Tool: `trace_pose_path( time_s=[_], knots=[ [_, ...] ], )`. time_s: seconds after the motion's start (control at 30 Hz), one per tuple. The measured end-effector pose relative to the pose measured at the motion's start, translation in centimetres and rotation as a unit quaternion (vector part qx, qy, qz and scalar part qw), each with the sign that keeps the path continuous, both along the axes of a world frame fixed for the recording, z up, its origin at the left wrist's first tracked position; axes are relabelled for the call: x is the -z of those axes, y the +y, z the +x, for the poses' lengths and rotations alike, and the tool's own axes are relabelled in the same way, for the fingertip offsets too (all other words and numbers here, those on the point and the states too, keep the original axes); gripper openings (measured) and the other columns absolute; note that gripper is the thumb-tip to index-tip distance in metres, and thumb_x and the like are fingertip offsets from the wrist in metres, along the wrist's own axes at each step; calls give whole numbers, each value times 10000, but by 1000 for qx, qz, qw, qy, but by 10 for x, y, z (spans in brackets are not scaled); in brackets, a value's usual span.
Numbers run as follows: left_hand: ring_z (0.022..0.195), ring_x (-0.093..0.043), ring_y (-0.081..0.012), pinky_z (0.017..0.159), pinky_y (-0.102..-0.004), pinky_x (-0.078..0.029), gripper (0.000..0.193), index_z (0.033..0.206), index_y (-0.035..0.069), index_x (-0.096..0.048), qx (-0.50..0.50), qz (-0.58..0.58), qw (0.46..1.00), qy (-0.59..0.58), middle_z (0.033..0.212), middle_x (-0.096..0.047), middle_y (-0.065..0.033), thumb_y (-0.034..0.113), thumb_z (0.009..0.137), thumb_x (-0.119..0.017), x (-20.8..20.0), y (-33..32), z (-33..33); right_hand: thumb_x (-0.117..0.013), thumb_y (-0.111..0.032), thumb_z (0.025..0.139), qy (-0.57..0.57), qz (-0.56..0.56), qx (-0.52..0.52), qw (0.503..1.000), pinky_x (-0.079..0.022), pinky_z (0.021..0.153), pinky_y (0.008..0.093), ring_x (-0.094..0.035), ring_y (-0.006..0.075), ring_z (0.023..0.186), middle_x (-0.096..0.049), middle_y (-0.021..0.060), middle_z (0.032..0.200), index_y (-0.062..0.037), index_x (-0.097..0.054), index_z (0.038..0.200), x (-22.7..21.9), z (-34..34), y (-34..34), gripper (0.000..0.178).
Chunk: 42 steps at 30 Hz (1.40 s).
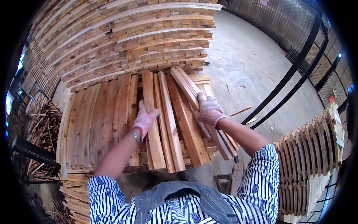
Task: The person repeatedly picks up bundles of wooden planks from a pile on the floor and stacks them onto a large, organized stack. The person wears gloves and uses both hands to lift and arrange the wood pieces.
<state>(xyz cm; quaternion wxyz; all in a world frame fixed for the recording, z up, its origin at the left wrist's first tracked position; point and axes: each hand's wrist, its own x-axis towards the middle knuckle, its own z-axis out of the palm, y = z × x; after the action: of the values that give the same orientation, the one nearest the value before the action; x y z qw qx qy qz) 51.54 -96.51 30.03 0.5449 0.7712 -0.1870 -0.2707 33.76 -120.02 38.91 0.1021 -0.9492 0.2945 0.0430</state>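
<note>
Both my hands wear pale pinkish work gloves and reach over a layer of wooden strips. My left hand (145,120) is closed on a wooden strip (153,143) near its middle, with the thumb across the top; its other fingers are partly hidden along the strip's left side. My right hand (209,111) wraps over several narrow wooden strips (185,84) lying side by side at the right end, slanting from far left to near right. Between my hands lie a pale wooden strip (172,128) and a broader reddish wooden strip (192,136), loose and at slightly different angles.
Closely laid boards (93,123) cover the left part of the pile. Behind rises a tall stack of lumber (134,41). Scrap sticks (43,130) heap at far left. Another wood stack (302,160) stands at right, with black metal bars (287,89) beyond the concrete floor (242,56).
</note>
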Motion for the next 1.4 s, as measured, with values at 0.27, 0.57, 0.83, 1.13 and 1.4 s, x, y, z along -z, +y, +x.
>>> trace_pose_path(
  time_s=[0.27,0.57,0.83,1.13,1.4],
  knots=[
    [1476,-275,-346,1207,-330,-240,1070,1577,13,-36,19,128,989,-75,1584,-241,-286,276,806,-729,-73,-8,-19,-656,-392,872,-37,15,-2,999,-483,993,499,-566,446,1186,-529,291,1266,-105,-391,1383,8,-6,-9,644],
    [1511,-106,-421,1226,-505,-38,929,1562,9,-160,91,495,765,-401,1628,-154,-245,564,900,-502,-44,55,28,-664,-429,887,-158,62,-116,979,-446,1036,513,-525,448,1212,-458,265,1338,-73,-379,1436,-37,27,115,714],
    [1476,-223,-399,1221,-486,-118,754,1507,37,-340,150,374,763,-506,1579,-289,-236,574,980,-389,-27,83,39,-669,-307,880,-88,35,-56,994,-484,982,443,-552,373,1204,-530,215,1260,-91,-395,1420,29,62,116,643],
    [1438,-313,-363,1211,-469,-176,589,1478,55,-391,120,311,776,-535,1533,-386,-192,424,1019,-373,-7,89,54,-694,-376,856,-112,119,17,986,-473,1006,478,-538,430,1220,-482,268,1338,-86,-369,1418,45,109,170,711],
    [1436,-310,-369,1217,-473,-157,585,1443,51,-451,109,300,781,-536,1531,-395,-191,430,998,-406,0,94,58,-717,-426,798,-99,304,56,946,-471,1012,452,-602,424,1182,-598,321,1244,45,-351,1352,51,93,103,813]
  ],
)
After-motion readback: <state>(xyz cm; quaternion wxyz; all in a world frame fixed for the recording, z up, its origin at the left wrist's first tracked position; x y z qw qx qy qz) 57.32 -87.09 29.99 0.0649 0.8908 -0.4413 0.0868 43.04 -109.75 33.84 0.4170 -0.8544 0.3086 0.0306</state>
